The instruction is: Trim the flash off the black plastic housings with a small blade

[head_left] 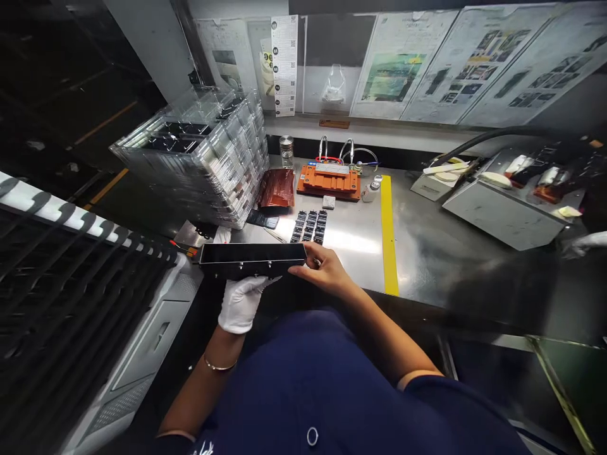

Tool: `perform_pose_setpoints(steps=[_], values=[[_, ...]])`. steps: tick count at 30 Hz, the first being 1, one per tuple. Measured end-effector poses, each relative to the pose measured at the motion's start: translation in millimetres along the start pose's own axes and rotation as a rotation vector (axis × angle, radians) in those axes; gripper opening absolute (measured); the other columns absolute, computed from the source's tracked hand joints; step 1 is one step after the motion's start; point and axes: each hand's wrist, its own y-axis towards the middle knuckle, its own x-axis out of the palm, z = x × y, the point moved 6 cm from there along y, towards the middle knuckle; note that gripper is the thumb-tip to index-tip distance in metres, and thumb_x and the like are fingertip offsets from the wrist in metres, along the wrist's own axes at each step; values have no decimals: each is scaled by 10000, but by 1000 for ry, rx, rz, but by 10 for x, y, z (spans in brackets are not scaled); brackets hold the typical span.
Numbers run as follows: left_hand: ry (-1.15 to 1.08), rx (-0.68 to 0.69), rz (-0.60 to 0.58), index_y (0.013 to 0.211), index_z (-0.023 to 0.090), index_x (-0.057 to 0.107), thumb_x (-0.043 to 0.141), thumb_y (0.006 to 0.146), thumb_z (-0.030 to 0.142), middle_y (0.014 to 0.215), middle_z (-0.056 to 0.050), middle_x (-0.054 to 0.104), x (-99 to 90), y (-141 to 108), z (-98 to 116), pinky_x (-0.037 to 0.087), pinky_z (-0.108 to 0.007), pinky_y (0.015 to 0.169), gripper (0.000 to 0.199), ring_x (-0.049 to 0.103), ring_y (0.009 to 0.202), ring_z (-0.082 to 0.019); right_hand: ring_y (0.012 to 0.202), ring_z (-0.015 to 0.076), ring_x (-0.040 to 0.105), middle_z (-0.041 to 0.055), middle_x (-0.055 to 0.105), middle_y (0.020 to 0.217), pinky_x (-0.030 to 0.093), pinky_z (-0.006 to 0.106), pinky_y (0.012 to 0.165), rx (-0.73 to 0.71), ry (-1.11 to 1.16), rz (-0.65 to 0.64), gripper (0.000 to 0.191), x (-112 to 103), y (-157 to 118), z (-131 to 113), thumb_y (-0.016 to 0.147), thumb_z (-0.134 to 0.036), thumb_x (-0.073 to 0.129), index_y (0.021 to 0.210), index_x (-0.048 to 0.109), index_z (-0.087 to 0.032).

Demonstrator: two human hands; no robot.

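A long black rectangular part [253, 254] with pale edges and small metal studs along its near side is held up in front of the steel bench. My left hand [243, 303], in a white glove, grips it from below, its fingers partly hidden by the part. My bare right hand [325, 268] is closed on the part's right end, thumb in front. Just beyond, several small black pieces [310, 225] lie in rows on the bench, with tweezers [274, 234] to their left.
Tall stacks of clear plastic trays [213, 164] stand at left beside a brown-red pouch [277, 188]. An orange fixture [329, 181] sits at the back. Yellow tape [389, 240] crosses the bench; a grey machine [509, 202] stands at right. A slatted rack [71, 272] rises at far left.
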Motion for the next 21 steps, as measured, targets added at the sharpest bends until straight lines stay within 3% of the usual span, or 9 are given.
perform_pose_setpoints(steps=[2, 5, 7, 9, 12, 15, 18, 21], values=[[-59, -34, -28, 885, 209, 741, 813, 613, 135, 837, -8, 761, 124, -14, -17, 600, -420, 821, 291, 724, 856, -238, 510, 77, 312, -70, 411, 584, 287, 236, 491, -34, -73, 32, 376, 26, -16, -36, 742, -459, 754, 979, 668, -179], [-150, -38, -28, 960, 225, 715, 795, 699, 287, 926, -22, 758, 316, -17, -21, 591, -349, 808, 280, 702, 945, -215, 581, 111, 478, 5, 612, 747, 395, 256, 565, -110, -192, 123, 361, 116, -43, -62, 763, -438, 736, 1009, 671, -181], [-169, -41, 39, 979, 215, 696, 795, 703, 282, 939, -25, 751, 379, 15, -27, 577, -299, 780, 301, 699, 925, -192, 687, 153, 577, 48, 676, 885, 452, 281, 655, -116, -283, 163, 382, 185, -62, -44, 766, -437, 733, 1054, 661, -196], [-154, -22, 104, 1011, 216, 672, 798, 684, 212, 959, -19, 742, 407, 58, -13, 563, -281, 771, 350, 698, 901, -178, 707, 167, 602, 43, 680, 870, 462, 291, 679, -54, -342, 181, 424, 214, -82, 2, 779, -458, 717, 1111, 631, -209], [-93, 112, 138, 1099, 251, 625, 797, 668, 168, 1082, -21, 714, 432, 94, 74, 559, -324, 798, 471, 686, 967, -202, 636, 142, 570, -7, 623, 754, 445, 278, 647, 51, -301, 186, 391, 188, -131, 51, 888, -472, 568, 1175, 557, -208], [-2, 319, 173, 1160, 281, 574, 810, 654, 168, 1199, -27, 670, 436, 55, 173, 549, -370, 883, 570, 656, 1071, -220, 649, 130, 549, -12, 589, 737, 432, 269, 643, 64, -171, 173, 268, 193, -181, 47, 952, -433, 437, 1003, 565, -204], [84, 485, 195, 1202, 318, 510, 826, 652, 177, 1240, -19, 633, 431, -15, 209, 505, -401, 995, 650, 633, 1129, -205, 657, 126, 523, -5, 575, 725, 422, 263, 624, 35, -27, 136, 256, 290, -197, 46, 920, -437, 487, 842, 553, -202], [131, 609, 193, 1240, 363, 461, 843, 646, 206, 1251, -8, 593, 405, -73, 219, 492, -412, 1024, 723, 616, 1161, -198, 618, 115, 484, -12, 548, 702, 408, 256, 587, 51, 87, 160, 257, 380, -189, 84, 904, -445, 508, 842, 548, -199]])
